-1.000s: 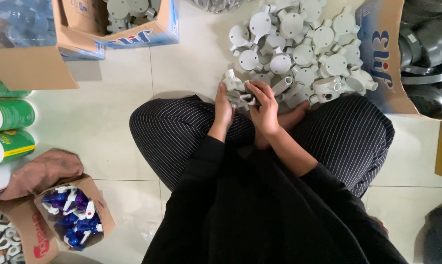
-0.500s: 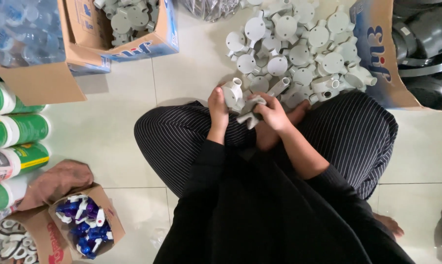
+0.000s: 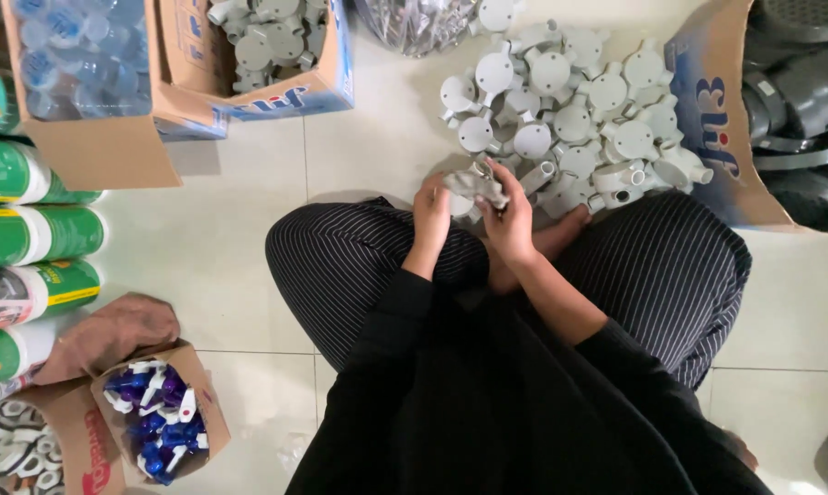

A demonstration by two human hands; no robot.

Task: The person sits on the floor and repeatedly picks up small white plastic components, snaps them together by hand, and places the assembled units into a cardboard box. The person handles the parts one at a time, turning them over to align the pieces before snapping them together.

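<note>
Both hands meet over the lap. The left hand [image 3: 430, 215] and right hand [image 3: 508, 223] pinch one grey fitting [image 3: 476, 186] between them, just beside the big pile [image 3: 579, 119] on the floor. It could slip, I think, and get lost in that pile. A box [image 3: 276, 55] holds more grey fittings. A smaller box [image 3: 153, 417] holds blue and white caps.

Bright, even light on the pale floor [image 3: 249, 229] (soft shadows only), edges slightly blurred
</note>
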